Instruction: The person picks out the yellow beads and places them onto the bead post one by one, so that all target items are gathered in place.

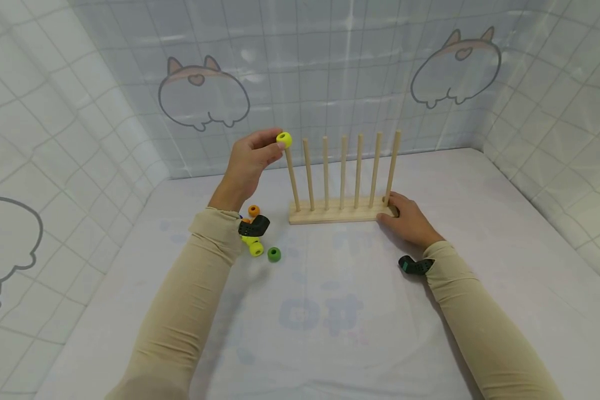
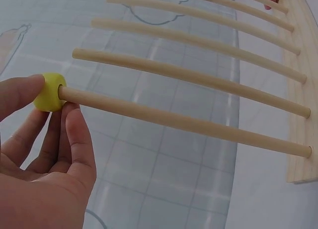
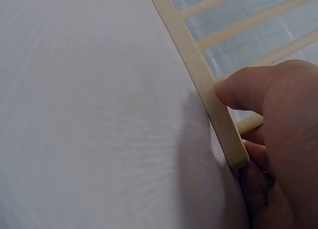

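Note:
My left hand (image 1: 250,158) pinches a yellow bead (image 1: 284,139) between thumb and fingers at the top of the leftmost peg (image 1: 292,180). In the left wrist view, the peg's tip meets the hole of the yellow bead (image 2: 49,92). The wooden peg rack (image 1: 340,213) has a flat base with several upright pegs, the others bare. My right hand (image 1: 409,222) grips the right end of the base; in the right wrist view, the thumb presses the front edge of the base (image 3: 218,119) and the fingers curl behind it.
Left of the rack, partly behind my left wrist, lie loose beads: an orange bead (image 1: 254,211), a yellow bead (image 1: 256,249), a green bead (image 1: 274,254) and others. A white cloth (image 1: 330,344) covers the table. Tile-patterned curtains (image 1: 300,66) stand behind and at both sides.

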`<state>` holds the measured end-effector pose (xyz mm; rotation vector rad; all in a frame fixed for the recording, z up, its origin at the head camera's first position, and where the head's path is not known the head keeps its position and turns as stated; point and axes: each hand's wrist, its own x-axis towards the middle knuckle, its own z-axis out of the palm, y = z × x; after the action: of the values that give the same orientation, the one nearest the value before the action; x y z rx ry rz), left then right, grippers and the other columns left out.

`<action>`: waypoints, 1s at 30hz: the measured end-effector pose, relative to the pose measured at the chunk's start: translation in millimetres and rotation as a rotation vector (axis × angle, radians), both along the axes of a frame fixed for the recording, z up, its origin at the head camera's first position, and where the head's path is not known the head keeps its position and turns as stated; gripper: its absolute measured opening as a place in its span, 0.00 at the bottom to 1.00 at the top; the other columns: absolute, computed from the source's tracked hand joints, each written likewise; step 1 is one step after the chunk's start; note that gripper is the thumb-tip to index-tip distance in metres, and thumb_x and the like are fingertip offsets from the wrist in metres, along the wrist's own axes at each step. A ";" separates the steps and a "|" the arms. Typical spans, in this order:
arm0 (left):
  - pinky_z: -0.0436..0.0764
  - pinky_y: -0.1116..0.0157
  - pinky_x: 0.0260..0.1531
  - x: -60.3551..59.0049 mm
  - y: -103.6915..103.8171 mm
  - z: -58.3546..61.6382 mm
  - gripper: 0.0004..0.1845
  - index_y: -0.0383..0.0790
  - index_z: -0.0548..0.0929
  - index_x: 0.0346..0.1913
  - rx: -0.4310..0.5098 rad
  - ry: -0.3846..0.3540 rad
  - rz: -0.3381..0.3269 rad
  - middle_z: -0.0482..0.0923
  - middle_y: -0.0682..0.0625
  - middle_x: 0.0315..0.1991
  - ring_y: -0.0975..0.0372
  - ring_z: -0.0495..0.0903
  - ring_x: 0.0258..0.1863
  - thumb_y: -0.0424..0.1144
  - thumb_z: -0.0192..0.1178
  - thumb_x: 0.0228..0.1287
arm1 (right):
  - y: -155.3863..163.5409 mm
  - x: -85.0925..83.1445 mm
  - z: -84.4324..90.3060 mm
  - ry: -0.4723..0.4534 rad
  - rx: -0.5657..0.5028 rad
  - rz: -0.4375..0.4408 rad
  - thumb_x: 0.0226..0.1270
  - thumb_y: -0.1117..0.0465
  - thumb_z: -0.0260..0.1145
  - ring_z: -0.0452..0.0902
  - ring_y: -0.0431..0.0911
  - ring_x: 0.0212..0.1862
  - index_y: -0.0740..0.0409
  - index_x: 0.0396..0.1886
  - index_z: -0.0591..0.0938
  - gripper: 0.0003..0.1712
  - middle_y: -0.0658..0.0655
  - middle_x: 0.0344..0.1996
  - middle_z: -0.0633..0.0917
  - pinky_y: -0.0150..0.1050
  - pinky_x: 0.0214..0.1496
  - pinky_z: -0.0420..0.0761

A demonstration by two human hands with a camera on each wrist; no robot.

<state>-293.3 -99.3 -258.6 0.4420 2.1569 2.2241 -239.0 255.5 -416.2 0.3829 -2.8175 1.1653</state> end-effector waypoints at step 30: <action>0.77 0.63 0.60 2.5 -1.6 -1.5 0.20 0.35 0.80 0.61 -0.043 -0.010 -0.024 0.78 0.45 0.56 0.54 0.77 0.54 0.33 0.65 0.67 | -0.4 -1.1 1.3 -0.021 0.008 -0.012 0.75 0.56 0.62 0.55 0.65 0.74 0.70 0.69 0.70 0.31 0.69 0.74 0.61 0.59 0.73 0.60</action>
<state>-290.8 -100.9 -260.0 0.4522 2.1778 2.1591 -240.1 255.1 -414.9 0.3565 -2.8394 1.1633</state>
